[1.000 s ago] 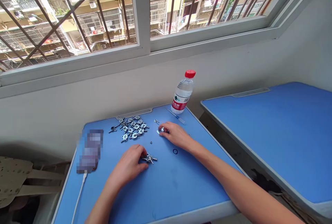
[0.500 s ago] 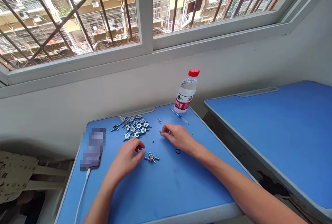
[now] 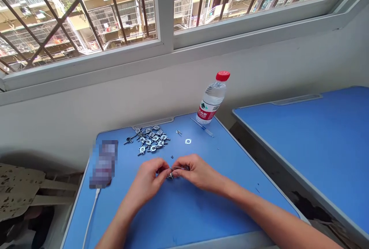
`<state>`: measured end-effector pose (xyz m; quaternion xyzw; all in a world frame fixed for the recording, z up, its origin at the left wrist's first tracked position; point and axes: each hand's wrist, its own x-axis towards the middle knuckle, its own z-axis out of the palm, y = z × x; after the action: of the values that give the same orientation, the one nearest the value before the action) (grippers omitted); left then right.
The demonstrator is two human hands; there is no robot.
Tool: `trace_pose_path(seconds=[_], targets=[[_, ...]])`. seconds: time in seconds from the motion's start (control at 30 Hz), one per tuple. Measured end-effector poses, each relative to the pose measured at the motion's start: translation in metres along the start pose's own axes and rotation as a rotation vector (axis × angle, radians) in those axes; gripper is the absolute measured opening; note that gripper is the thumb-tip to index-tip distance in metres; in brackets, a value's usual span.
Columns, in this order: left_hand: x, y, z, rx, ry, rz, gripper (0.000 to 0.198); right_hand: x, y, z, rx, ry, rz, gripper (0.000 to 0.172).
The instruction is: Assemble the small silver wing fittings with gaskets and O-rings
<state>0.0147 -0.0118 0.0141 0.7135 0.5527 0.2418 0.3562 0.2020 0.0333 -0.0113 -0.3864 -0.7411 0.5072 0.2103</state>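
My left hand and my right hand meet over the near middle of the blue table, fingertips together. Both are closed in a pinch around something small and thin, mostly covered by the fingers. Just below the fingertips shows part of a small metal fitting; whether the fingers grip it or only hover over it is unclear. A tiny dark part lies just beyond the hands. Farther off is a flat metal plate with a round hole, and behind it a small metal piece with a stem.
A pile of similar metal fittings lies at the back left. Nearby is a blurred phone on a white cable. A red-capped water bottle and a thin blue-and-clear tool are at the back right. Another blue table stands to the right.
My right hand has come nearer and left to join my left hand over the fitting. The holed metal plate now lies on the table. The black ring no longer shows at its earlier spot.
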Motion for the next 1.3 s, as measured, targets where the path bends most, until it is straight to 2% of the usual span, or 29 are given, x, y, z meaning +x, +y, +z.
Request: trace_pose_path(seconds=[0.17,0.3,0.43,0.53,0.73,0.9,1.3], targets=[[0.001,0.004,-0.002,-0.031,-0.018,-0.076,0.023,0.0,-0.004,-0.007,-0.03,0.027,0.009,0.016],[0.002,0.002,-0.004,-0.006,-0.022,-0.067,0.023,0.0,-0.005,-0.015,-0.099,0.012,-0.003,0.015],[0.003,-0.005,-0.006,0.044,0.026,-0.048,0.023,-0.001,-0.003,-0.022,-0.173,-0.107,-0.039,0.014],[0.004,-0.012,-0.005,0.107,0.01,-0.051,0.02,-0.002,-0.002,-0.022,-0.241,-0.202,-0.085,0.017],[0.006,-0.018,0.002,0.242,-0.055,-0.051,0.023,-0.001,-0.001,-0.012,-0.419,-0.238,-0.151,0.02],[0.006,-0.021,0.004,0.261,-0.089,-0.021,0.025,0.001,0.004,-0.007,-0.451,-0.206,-0.156,0.016],[0.002,-0.015,0.005,0.292,-0.126,-0.016,0.025,0.005,0.0,0.002,-0.344,-0.081,0.064,0.013]])
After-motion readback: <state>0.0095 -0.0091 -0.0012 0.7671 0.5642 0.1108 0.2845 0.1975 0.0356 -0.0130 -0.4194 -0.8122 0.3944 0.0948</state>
